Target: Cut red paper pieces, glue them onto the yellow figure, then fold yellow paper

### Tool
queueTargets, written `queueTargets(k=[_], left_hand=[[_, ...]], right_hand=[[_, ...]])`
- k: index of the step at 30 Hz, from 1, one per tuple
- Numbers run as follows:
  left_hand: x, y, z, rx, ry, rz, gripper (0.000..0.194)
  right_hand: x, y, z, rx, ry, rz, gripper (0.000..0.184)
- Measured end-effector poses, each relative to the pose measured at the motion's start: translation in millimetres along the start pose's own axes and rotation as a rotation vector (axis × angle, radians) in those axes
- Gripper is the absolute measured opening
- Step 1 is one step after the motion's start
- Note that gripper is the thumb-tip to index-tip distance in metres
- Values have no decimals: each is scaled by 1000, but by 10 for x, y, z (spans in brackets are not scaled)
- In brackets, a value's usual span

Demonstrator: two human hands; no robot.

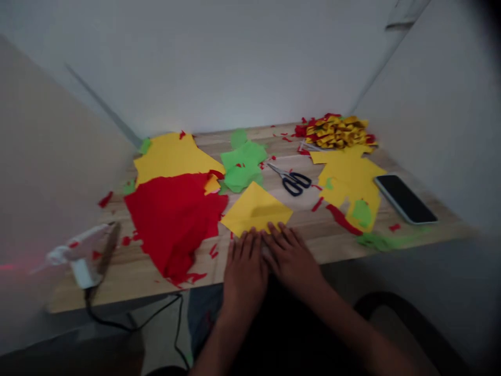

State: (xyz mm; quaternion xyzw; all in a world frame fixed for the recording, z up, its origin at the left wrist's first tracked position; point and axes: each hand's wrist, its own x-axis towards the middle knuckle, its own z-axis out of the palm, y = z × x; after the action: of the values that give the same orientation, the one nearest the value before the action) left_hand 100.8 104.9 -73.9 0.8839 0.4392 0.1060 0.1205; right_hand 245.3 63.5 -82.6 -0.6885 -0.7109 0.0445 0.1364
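Observation:
A square of yellow paper (256, 208) lies on the table in front of me, turned so that one corner points away. On its near part rest the fingers of my left hand (246, 263), stretched out and flat. Beside it, my right hand (291, 256) also lies flat with spread fingers, its fingertips on the paper's near right part. The near corner of the square is hidden under both hands. Beyond the paper, to the right, are scissors (291, 180) with dark handles, their blades pointing left and away. Neither hand grips anything that I can see.
Red sheets (168, 219) and a yellow sheet (168, 156) lie left. Green pieces (242, 164) sit behind the square. Right are cut yellow paper (348, 177), a phone (405, 198) and a frilled yellow-red pile (338, 131). A white corded glue gun (80, 261) stands at left.

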Motion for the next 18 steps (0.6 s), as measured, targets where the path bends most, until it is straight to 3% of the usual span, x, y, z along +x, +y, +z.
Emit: queueTargets(k=[11,18], left_hand=[[-38,69,-41,70,-59,-31,59],[-24,72,-24,43,27,-34,57]], right_hand=[[-50,42,115,14,45,-13,51],[-117,-1,27,-48,48,53,50]])
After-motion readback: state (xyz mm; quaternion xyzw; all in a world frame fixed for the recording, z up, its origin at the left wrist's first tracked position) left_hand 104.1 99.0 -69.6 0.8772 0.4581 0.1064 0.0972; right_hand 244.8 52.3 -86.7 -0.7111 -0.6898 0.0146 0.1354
